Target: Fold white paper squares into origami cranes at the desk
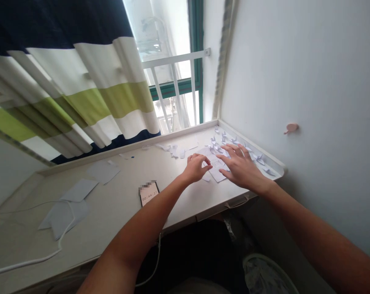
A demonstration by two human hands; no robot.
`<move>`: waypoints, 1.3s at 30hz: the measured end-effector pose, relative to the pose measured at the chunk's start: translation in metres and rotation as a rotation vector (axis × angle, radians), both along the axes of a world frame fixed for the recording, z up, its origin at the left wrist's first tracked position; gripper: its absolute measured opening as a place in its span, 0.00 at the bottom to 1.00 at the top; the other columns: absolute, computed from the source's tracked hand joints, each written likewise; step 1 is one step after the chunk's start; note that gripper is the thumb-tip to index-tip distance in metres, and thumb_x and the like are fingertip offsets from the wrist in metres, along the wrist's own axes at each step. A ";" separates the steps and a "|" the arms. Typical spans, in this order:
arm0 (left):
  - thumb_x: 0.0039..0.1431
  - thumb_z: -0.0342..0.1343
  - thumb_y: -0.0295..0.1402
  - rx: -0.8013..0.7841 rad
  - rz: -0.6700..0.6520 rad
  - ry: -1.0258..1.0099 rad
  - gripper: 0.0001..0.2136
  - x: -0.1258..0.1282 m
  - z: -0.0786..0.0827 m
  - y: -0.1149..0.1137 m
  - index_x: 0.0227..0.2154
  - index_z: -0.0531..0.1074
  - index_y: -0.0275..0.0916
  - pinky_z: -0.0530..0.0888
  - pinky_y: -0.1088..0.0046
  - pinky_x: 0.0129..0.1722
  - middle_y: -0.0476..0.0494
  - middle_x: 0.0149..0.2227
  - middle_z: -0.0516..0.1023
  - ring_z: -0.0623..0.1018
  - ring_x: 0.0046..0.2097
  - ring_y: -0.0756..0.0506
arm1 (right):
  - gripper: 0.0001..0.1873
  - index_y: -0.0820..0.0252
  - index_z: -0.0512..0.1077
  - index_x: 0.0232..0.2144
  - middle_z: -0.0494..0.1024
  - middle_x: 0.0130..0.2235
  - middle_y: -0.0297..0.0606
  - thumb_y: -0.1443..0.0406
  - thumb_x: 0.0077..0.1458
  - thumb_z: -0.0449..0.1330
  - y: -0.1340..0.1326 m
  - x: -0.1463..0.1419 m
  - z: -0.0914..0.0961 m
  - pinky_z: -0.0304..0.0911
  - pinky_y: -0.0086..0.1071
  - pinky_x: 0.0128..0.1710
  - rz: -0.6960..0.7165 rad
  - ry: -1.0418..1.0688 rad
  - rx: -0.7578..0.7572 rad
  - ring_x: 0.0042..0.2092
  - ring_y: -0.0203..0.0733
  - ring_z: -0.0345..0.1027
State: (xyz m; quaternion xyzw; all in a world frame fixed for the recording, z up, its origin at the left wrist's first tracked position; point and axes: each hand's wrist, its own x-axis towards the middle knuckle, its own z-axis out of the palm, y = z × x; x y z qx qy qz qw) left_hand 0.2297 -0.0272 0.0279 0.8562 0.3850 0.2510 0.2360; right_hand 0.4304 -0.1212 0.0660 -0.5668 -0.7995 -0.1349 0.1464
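Note:
My left hand (196, 167) is just above the white table, its thumb and index fingertip brought together in a pinch. Anything between those fingertips is too small to make out. To its right, my right hand (240, 166) has its fingers spread and holds nothing visible. Between and partly beneath the hands lies a printed sheet of paper (217, 173). Several small folded white paper pieces (214, 143) stand behind the sheet and along the right edge; my right hand hides some of them. A small paper scrap (206, 178) lies below my left hand.
A phone (150, 192) showing a timer lies left of my left forearm. White paper sheets (81, 190) and a white cable (61, 241) are on the table's left side. Paper scraps (174, 151) lie near the back. A raised rim (252, 145) borders the table by the wall.

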 end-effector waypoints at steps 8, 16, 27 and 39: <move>0.69 0.54 0.42 -0.066 0.458 -0.296 0.12 -0.202 0.010 -0.003 0.42 0.76 0.40 0.75 0.57 0.55 0.43 0.35 0.86 0.84 0.40 0.42 | 0.15 0.58 0.77 0.52 0.74 0.64 0.50 0.67 0.65 0.60 0.057 -0.158 0.001 0.42 0.61 0.74 0.425 -0.038 -0.015 0.70 0.58 0.61; 0.63 0.58 0.33 -0.086 0.975 0.083 0.20 -0.440 -0.006 -0.083 0.57 0.74 0.37 0.70 0.56 0.66 0.31 0.61 0.78 0.77 0.64 0.35 | 0.22 0.61 0.73 0.61 0.74 0.66 0.50 0.66 0.66 0.60 0.100 -0.416 -0.014 0.54 0.47 0.71 0.984 -0.047 -0.312 0.68 0.51 0.66; 0.63 0.60 0.38 -0.127 0.974 0.252 0.23 -0.502 -0.039 -0.117 0.59 0.75 0.36 0.63 0.59 0.70 0.32 0.66 0.73 0.72 0.68 0.34 | 0.15 0.67 0.77 0.49 0.83 0.51 0.57 0.63 0.70 0.55 0.114 -0.557 -0.046 0.63 0.43 0.60 0.745 -0.173 -0.358 0.56 0.55 0.77; 0.65 0.59 0.39 -0.029 1.027 0.241 0.21 -0.503 -0.051 -0.108 0.57 0.75 0.35 0.64 0.56 0.68 0.29 0.64 0.74 0.73 0.66 0.33 | 0.19 0.65 0.76 0.50 0.84 0.49 0.53 0.76 0.67 0.48 0.104 -0.549 -0.030 0.54 0.39 0.67 0.805 -0.195 -0.272 0.54 0.50 0.77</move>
